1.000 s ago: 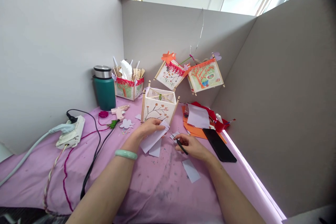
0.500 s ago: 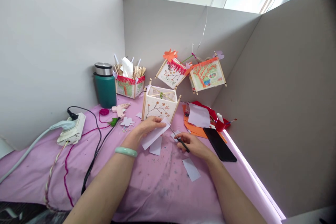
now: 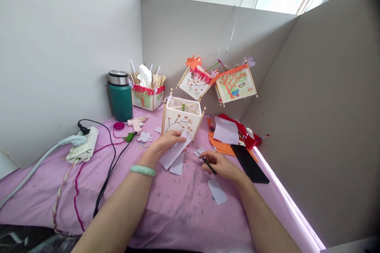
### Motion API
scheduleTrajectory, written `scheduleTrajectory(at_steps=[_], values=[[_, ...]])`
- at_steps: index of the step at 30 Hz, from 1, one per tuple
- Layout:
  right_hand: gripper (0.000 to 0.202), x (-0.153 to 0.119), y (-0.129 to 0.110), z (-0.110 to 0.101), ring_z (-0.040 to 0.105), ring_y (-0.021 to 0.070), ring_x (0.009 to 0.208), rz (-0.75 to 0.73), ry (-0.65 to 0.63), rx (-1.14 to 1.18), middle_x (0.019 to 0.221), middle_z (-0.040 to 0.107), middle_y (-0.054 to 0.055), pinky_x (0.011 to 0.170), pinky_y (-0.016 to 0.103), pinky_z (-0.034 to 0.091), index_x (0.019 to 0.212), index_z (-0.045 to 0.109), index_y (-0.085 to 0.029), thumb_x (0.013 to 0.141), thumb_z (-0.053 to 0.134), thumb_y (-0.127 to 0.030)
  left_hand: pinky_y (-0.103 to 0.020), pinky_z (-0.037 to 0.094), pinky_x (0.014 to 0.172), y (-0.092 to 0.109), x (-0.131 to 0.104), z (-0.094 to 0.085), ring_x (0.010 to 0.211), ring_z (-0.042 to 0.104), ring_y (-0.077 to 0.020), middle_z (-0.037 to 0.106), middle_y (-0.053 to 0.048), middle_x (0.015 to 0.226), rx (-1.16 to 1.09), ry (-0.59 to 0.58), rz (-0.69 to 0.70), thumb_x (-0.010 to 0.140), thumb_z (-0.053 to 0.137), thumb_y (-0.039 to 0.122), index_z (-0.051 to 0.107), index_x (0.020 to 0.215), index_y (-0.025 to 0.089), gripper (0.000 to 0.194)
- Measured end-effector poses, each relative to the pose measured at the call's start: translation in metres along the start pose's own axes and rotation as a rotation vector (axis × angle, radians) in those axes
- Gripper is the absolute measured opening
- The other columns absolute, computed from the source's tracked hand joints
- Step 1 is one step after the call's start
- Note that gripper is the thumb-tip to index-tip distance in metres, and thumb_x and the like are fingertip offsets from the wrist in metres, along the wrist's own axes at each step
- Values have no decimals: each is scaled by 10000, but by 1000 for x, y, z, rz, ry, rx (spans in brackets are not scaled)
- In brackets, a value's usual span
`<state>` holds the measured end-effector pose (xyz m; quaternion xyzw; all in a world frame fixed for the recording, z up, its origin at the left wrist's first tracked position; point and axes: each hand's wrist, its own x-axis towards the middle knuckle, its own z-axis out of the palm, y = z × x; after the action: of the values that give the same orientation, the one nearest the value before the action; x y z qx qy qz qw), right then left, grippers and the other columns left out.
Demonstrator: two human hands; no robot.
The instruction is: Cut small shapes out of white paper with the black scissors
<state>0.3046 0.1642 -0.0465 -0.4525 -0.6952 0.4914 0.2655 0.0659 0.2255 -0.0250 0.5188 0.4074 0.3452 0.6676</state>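
Observation:
My left hand is closed on a strip of pale lilac paper, pinched between thumb and fingers. Another paper piece lies partly beneath that strip. In my right hand is a pair of black-handled scissors, the thin metal tip pointing up and left, apart from the strip. A small paper scrap lies by the scissors' tip, and a paper rectangle lies on the cloth below my right hand. Just behind my left hand stands a white lantern-like box with stick corners and a painted branch.
A green flask, decorated stick holder and pink glue gun stand or lie left. Two decorated lanterns hang behind. A black phone and orange paper lie right. A power strip trails cables at left.
The scissors' tip has drawn back from the paper strip, down and slightly right with my right hand. My left hand keeps hold of the strip. The view has shifted slightly.

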Motion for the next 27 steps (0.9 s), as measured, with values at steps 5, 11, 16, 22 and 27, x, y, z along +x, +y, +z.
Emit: scheduleTrajectory(at_steps=[5,11,16,22,27], values=[[297,1,2,4,498,106,554,-20,31,-23,656,538,-25,519,243,358,996,640,-187,730,677,-314,-293,502,599,-2,0,1,635,657,-199,680,-64,717,86,-47,10,590,762,341,609,768,139,310],[304,3,5,5,492,109,546,-57,58,-47,629,526,-32,513,246,357,971,651,-192,722,704,-358,-240,446,543,-4,1,-1,575,602,-153,670,-40,683,246,-93,49,606,724,359,640,788,137,300],[297,1,2,4,489,105,549,-21,34,27,641,535,-28,513,242,370,968,639,-186,741,682,-373,-226,405,514,-6,0,-2,544,567,-134,643,-20,663,336,-94,85,626,692,368,634,745,144,260],[309,-1,-7,6,497,98,563,20,3,119,677,557,-13,525,233,360,985,613,-158,757,664,-361,-231,392,489,-4,-2,-1,537,568,-142,650,-28,671,346,-66,34,644,672,395,646,764,150,274],[301,-1,-7,6,494,96,557,24,-17,138,673,561,-19,528,233,353,983,616,-163,750,667,-348,-231,403,489,-1,-3,2,531,578,-146,656,-41,651,281,-29,19,645,686,395,598,705,157,260]])
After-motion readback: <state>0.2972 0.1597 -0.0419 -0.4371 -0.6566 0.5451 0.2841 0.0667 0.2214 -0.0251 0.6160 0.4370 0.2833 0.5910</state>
